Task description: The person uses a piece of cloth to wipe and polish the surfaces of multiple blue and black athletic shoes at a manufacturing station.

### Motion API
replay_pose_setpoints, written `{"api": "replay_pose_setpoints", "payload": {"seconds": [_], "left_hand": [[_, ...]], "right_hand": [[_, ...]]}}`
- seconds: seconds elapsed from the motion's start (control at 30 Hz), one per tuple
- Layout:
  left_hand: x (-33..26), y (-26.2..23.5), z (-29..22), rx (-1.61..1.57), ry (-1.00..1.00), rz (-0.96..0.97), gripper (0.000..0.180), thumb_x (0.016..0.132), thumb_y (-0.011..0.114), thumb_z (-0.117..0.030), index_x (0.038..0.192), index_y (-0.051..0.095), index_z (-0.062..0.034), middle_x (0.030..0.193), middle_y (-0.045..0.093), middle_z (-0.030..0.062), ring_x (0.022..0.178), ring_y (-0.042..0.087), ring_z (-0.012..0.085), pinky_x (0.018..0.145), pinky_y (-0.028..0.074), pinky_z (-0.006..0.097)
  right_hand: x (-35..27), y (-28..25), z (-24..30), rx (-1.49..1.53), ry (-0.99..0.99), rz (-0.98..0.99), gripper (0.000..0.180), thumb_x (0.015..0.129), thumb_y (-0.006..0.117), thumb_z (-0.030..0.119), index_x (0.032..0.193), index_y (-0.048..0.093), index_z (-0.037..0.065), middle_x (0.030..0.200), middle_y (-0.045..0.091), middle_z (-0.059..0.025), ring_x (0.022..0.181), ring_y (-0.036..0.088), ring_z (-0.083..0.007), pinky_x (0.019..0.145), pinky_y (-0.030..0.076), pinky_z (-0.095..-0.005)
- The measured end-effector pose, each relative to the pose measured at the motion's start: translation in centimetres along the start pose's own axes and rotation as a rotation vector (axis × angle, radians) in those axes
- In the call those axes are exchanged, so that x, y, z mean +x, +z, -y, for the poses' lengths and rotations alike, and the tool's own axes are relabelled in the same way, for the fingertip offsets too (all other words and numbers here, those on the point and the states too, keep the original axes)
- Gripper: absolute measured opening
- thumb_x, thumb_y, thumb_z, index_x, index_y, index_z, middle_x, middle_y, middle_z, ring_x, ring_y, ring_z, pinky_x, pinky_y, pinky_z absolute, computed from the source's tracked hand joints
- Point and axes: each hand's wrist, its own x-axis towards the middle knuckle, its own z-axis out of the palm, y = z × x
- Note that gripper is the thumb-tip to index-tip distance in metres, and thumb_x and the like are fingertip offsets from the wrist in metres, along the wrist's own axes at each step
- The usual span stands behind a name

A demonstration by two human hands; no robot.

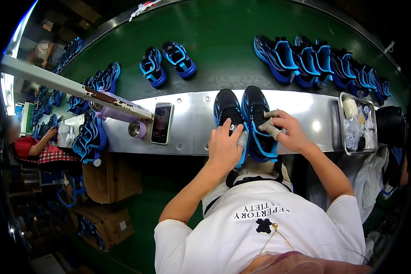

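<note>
Your view is evenly lit from overhead. The steel worktop (306, 114) throws back soft glare patches near its right end. The centre is sharp; the rim falls to black vignette, and straight edges bow with fisheye distortion. The far left blows out to white and is blurred. Shadows under your forearms are faint.

Left hand (223, 148) rests on one sneaker (228, 114); right hand (290, 132) wipes, apparently, another sneaker (259, 119).

Two black-and-blue sneakers (244, 121) lie side by side, toes pointing away, on the steel ledge (187, 114)
</note>
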Motion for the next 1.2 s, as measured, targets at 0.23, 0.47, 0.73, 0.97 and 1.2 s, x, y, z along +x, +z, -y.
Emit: {"api": "replay_pose_setpoints", "payload": {"seconds": [0.23,0.47,0.73,0.97,1.2], "left_hand": [[1.3,1.0,-0.8,0.113,0.016,0.000,0.050,0.068,0.066,-0.002,0.117,0.062,-0.0084,0.119,0.057,0.0200,0.098,0.056,0.0339,0.085,0.045,0.043],[1.8,1.2,0.3,-0.175,-0.097,-0.296,0.034,0.071,0.072,-0.005,0.105,0.066,-0.0039,0.106,0.059,0.0124,0.094,0.054,0.0313,0.081,0.046,0.038],[3.6,-0.8,1.6,-0.526,-0.060,0.180,0.025,0.071,0.064,0.004,0.092,0.070,-0.0073,0.092,0.059,0.0060,0.080,0.055,0.0228,0.069,0.046,0.032],[3.2,0.0,0.7,-0.291,0.087,0.118,0.024,0.071,0.060,0.003,0.092,0.067,-0.0078,0.097,0.063,0.0045,0.088,0.054,0.0282,0.078,0.045,0.036],[2.5,0.8,-0.6,-0.359,-0.022,-0.131,0.032,0.068,0.060,0.005,0.098,0.065,-0.0042,0.094,0.057,0.0115,0.090,0.056,0.0313,0.078,0.047,0.038]], "right_hand": [[-1.0,2.8,0.3,-0.591,-0.236,0.097,0.031,0.078,0.063,0.002,0.109,0.061,0.002,0.125,0.050,-0.0212,0.120,0.047,-0.0428,0.097,0.046,-0.0452],[1.7,-1.5,1.7,-0.229,0.016,0.201,0.042,0.085,0.065,0.005,0.125,0.063,0.014,0.110,0.058,-0.0178,0.103,0.057,-0.0325,0.089,0.047,-0.0374],[2.0,-2.3,0.2,-0.249,-0.032,0.230,0.025,0.082,0.069,0.013,0.106,0.073,0.017,0.089,0.055,-0.0114,0.082,0.060,-0.0285,0.074,0.051,-0.0363],[2.7,-3.8,0.1,-0.192,-0.090,0.344,0.026,0.076,0.074,0.011,0.101,0.070,0.012,0.091,0.054,-0.0137,0.079,0.060,-0.0329,0.073,0.051,-0.0396],[1.5,-2.0,1.1,-0.461,-0.060,0.157,0.038,0.070,0.077,0.010,0.107,0.069,0.016,0.088,0.054,-0.0105,0.078,0.059,-0.0294,0.070,0.050,-0.0380]]}}
